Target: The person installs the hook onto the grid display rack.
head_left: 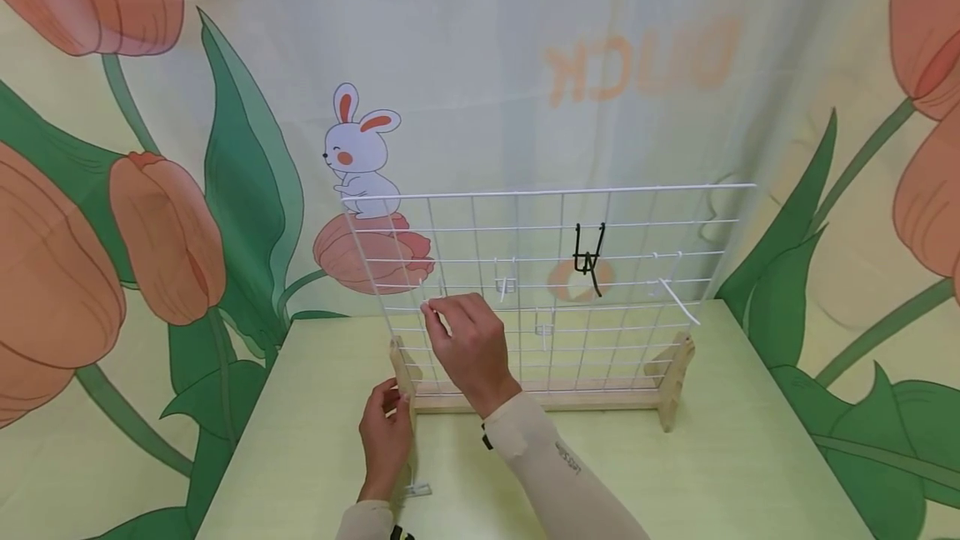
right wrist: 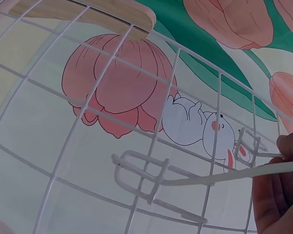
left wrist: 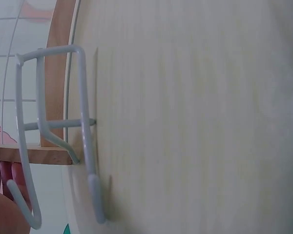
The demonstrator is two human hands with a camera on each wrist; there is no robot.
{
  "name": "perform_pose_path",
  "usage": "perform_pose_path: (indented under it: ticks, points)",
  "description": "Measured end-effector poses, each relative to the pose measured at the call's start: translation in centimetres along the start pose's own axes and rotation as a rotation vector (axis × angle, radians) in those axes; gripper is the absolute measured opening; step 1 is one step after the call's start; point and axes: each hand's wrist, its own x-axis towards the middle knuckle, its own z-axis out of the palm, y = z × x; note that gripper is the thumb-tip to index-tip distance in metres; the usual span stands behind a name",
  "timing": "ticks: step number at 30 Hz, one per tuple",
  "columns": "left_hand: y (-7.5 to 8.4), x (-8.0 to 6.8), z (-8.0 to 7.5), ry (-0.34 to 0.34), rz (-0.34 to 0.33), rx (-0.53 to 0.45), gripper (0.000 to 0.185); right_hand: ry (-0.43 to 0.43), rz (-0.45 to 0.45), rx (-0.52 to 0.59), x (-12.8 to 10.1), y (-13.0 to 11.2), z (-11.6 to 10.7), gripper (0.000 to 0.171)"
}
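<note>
Black hook [head_left: 588,259] on wire grid [head_left: 637,223]

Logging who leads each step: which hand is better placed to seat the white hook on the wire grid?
The right hand, probably. It already pinches a white hook up at the wire grid. The left hand sits low at the grid's wooden foot, apparently steadying it, with a spare hook lying nearby.
</note>
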Motion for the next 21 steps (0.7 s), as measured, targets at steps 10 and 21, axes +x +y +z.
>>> perform_pose_path:
  ticks: [10,21]
  points:
    - [-0.1,0.0,0.0,-0.02,0.003,-0.016,0.031,-0.037,0.014,0.037,-0.5,0.0,0.4,0.018]
    - [-0.2,0.0,0.0,-0.003,0.012,-0.028,0.03,-0.056,0.04,0.056,-1.1,-0.2,0.4,0.025]
